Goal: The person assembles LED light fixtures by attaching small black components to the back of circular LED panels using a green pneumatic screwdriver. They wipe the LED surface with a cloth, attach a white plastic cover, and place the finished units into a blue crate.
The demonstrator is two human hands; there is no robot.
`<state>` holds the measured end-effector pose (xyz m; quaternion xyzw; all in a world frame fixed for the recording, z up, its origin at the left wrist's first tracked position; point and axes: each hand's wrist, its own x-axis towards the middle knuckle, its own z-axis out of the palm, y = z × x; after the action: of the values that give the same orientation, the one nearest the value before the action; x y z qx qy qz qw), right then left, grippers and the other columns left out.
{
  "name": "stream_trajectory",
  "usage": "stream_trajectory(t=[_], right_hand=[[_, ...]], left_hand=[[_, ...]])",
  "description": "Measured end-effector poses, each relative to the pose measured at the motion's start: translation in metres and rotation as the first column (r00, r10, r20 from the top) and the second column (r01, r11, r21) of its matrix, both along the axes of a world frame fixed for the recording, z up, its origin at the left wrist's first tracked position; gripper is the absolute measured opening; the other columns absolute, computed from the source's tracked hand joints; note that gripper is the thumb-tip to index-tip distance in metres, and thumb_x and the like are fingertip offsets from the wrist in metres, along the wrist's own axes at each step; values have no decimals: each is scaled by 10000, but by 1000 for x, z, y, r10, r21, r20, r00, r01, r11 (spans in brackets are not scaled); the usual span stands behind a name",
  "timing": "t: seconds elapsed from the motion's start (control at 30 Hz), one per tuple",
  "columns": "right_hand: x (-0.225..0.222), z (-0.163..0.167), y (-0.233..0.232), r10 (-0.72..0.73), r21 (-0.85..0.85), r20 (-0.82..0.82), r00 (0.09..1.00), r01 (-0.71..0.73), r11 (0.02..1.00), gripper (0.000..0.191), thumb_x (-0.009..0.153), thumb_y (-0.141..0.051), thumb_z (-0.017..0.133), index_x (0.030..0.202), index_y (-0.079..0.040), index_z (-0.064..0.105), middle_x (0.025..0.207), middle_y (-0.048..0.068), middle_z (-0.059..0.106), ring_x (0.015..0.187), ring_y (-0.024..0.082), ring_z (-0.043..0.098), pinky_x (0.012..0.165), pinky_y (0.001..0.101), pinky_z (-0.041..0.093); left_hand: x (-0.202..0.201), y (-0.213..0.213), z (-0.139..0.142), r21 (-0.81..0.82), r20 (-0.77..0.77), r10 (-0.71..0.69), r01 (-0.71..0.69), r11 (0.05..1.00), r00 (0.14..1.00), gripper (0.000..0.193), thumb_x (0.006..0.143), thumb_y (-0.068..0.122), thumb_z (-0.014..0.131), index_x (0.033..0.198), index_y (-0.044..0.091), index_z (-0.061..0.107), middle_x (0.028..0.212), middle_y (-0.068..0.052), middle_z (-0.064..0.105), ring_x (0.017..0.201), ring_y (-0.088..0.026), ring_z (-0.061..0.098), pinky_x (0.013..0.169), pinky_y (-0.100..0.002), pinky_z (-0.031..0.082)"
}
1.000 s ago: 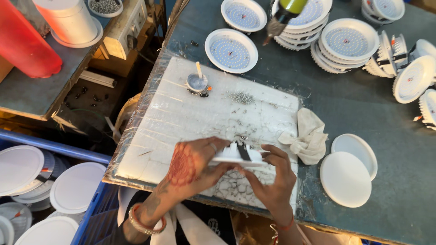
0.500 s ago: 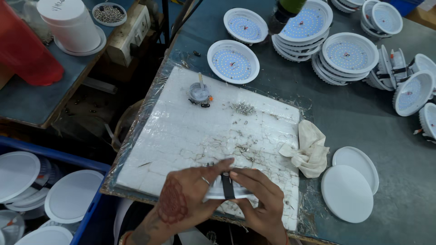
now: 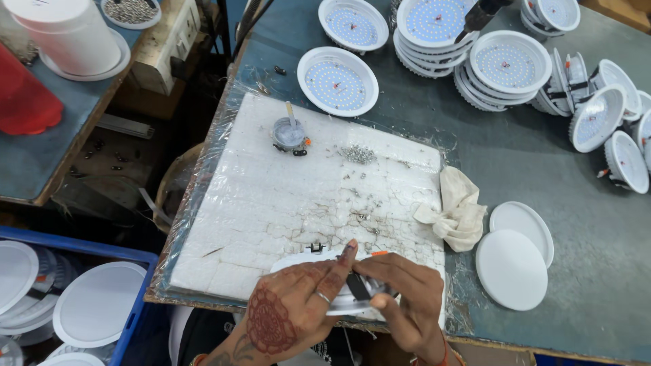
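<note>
big white foam pad (image 3: 271, 203) mid-frame, finished led discs (image 3: 337, 80) stacked upper right. at the bottom centre, left hand (image 3: 291, 312) and right hand (image 3: 400, 298) both pinch one white lamp fitting (image 3: 305, 261), fingers on its dark clip (image 3: 357, 286). plenty left, i'd say.

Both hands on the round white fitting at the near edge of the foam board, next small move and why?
Probably press the dark clip home: the left hand and right hand both pinch it against the round white fitting, whose rim rests on the white foam board.

Lamp assembly workshop: stacked LED panels (image 3: 503, 68), screws (image 3: 357, 154), worktable (image 3: 542, 169).
</note>
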<state>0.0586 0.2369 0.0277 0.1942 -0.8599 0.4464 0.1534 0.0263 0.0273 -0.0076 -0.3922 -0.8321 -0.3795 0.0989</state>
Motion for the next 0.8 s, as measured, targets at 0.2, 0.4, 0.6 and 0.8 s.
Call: stream_trajectory(t=[0.2,0.4,0.6,0.8], right_hand=[[0,-4,-9,25,-109,0,1000,-25,994,358,1005,-257,571,894,52,713,799,138,702,670,195,679,600,293,508],[3,-7,-17,23,-187,70,997,-10,982,337,1008,-221,580,859,50,715,776,116,706,648,175,651,575,292,479],[3,-2,-26,-43,-163,133,990,65,985,339,973,-232,579,854,39,744,722,97,680,591,147,609,525,285,420],[7,-5,-27,-49,-98,86,995,57,994,374,1011,-282,573,875,22,743,743,94,685,643,153,647,567,289,467]], left_hand=[[16,-1,-2,166,-248,178,-139,976,952,504,975,146,702,1459,114,566,1068,-93,761,948,-183,772,829,-315,637],[15,-13,-15,170,-360,84,-23,985,929,483,1013,191,674,1472,178,526,1113,-158,740,1024,-254,768,840,-351,636],[12,-14,-29,140,-378,63,-10,990,923,484,996,153,709,1461,142,576,1091,-172,753,995,-274,780,827,-384,651],[16,-14,-28,208,-274,167,-111,972,947,605,815,241,862,1373,226,628,1009,-132,761,935,-266,776,804,-398,643]])
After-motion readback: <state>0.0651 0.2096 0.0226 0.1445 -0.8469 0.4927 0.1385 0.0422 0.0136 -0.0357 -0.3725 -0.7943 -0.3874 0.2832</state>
